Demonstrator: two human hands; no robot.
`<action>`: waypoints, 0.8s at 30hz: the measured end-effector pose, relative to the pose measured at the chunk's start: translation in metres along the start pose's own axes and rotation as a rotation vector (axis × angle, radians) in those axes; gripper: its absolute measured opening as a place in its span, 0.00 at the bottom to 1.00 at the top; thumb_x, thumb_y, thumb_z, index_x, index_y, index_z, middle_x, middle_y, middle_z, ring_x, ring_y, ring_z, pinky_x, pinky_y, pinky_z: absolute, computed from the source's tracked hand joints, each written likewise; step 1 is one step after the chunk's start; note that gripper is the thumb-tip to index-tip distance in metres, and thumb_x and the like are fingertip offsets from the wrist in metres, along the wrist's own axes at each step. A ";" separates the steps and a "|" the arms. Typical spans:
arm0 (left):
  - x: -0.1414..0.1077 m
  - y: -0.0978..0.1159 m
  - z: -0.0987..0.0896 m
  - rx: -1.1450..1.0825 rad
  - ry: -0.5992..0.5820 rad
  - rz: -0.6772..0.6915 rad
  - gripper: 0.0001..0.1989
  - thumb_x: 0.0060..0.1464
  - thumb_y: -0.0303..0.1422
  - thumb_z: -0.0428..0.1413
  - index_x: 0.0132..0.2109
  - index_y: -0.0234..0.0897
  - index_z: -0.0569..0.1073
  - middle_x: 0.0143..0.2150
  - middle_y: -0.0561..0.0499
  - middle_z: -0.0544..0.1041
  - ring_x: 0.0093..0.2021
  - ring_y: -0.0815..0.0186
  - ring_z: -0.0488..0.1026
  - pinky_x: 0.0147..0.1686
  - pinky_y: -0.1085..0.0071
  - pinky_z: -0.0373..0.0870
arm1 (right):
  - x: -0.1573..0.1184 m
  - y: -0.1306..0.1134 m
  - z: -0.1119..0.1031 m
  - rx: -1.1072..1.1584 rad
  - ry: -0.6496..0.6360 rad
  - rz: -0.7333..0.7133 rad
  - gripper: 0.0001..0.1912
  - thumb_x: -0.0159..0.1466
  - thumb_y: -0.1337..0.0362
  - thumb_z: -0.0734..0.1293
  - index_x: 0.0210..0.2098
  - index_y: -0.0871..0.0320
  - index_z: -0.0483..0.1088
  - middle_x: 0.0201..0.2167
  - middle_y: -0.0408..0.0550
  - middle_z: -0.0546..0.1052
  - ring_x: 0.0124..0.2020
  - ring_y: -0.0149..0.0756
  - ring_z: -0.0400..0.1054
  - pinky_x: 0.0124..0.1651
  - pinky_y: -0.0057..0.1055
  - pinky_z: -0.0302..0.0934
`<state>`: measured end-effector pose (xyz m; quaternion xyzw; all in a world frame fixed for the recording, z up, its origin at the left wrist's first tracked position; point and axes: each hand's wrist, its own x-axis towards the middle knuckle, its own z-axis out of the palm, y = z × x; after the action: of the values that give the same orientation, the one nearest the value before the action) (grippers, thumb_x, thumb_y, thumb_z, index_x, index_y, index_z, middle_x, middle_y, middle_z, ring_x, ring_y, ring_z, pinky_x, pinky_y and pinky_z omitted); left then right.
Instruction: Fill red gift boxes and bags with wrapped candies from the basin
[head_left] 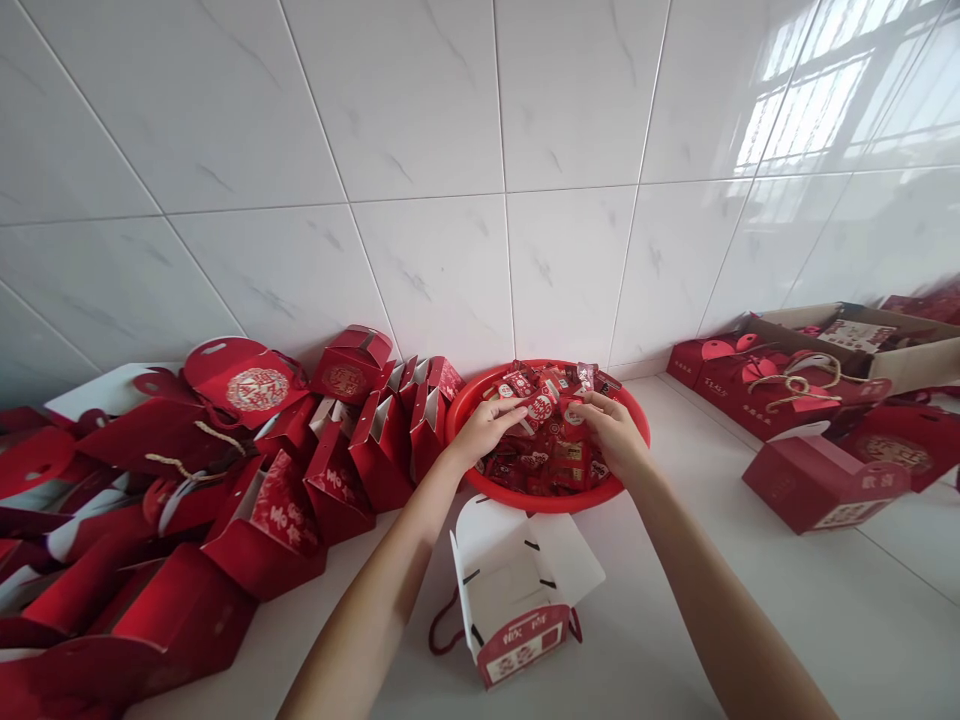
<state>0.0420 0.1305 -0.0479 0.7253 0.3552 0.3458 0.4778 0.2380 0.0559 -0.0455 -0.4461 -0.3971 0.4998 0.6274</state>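
A round red basin (636, 425) full of small red wrapped candies (562, 470) stands against the tiled wall. Over its left half, my left hand (484, 430) pinches a red candy packet (540, 410) with a white print. My right hand (611, 435) is closed at the basin's right side, its thumb and fingers on another red candy packet (573, 418). Directly in front of the basin, between my forearms, sits an open gift box (525, 645), red outside and white inside, with its flaps up and a dark red cord handle. No candy shows inside it.
Many red gift boxes (345, 470) are crowded along the left, several with open tops. To the right stand red boxes with rope handles (757, 385), a cardboard carton (915, 350) and a single closed red box (817, 480). White wall tiles (427, 100) rise behind the counter.
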 end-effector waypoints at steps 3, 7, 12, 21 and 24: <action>-0.001 0.000 -0.001 -0.016 -0.022 -0.008 0.21 0.59 0.41 0.58 0.56 0.38 0.79 0.43 0.47 0.84 0.53 0.54 0.77 0.59 0.56 0.69 | -0.002 -0.001 0.000 -0.063 -0.091 -0.010 0.17 0.48 0.52 0.78 0.31 0.55 0.74 0.29 0.43 0.78 0.31 0.36 0.71 0.34 0.30 0.66; -0.004 0.002 0.000 -0.072 -0.112 -0.046 0.22 0.58 0.40 0.60 0.58 0.39 0.77 0.46 0.48 0.83 0.49 0.57 0.78 0.58 0.56 0.71 | -0.002 -0.002 0.002 -0.048 -0.091 -0.012 0.19 0.46 0.52 0.79 0.32 0.56 0.76 0.30 0.45 0.79 0.32 0.37 0.72 0.35 0.32 0.68; -0.001 0.001 0.003 -0.068 -0.100 -0.085 0.22 0.52 0.29 0.64 0.56 0.36 0.78 0.48 0.45 0.83 0.52 0.56 0.78 0.57 0.58 0.72 | 0.001 -0.001 0.001 0.109 0.070 -0.058 0.20 0.45 0.51 0.79 0.30 0.55 0.73 0.28 0.44 0.78 0.30 0.37 0.72 0.32 0.32 0.67; 0.005 -0.006 0.004 0.494 -0.133 -0.247 0.14 0.55 0.26 0.56 0.46 0.36 0.83 0.50 0.47 0.83 0.52 0.58 0.78 0.53 0.69 0.72 | 0.010 0.004 -0.005 0.299 0.165 -0.118 0.17 0.43 0.57 0.80 0.28 0.54 0.74 0.27 0.39 0.76 0.29 0.33 0.70 0.28 0.29 0.67; 0.006 -0.007 0.005 0.545 -0.216 -0.254 0.16 0.54 0.26 0.56 0.46 0.40 0.83 0.50 0.52 0.83 0.52 0.59 0.78 0.51 0.72 0.72 | 0.012 0.004 -0.007 0.274 0.196 -0.122 0.17 0.44 0.59 0.79 0.32 0.53 0.77 0.29 0.40 0.77 0.30 0.34 0.71 0.28 0.30 0.69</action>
<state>0.0481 0.1352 -0.0552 0.8089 0.4697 0.0966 0.3401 0.2455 0.0666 -0.0506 -0.3779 -0.2886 0.4643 0.7472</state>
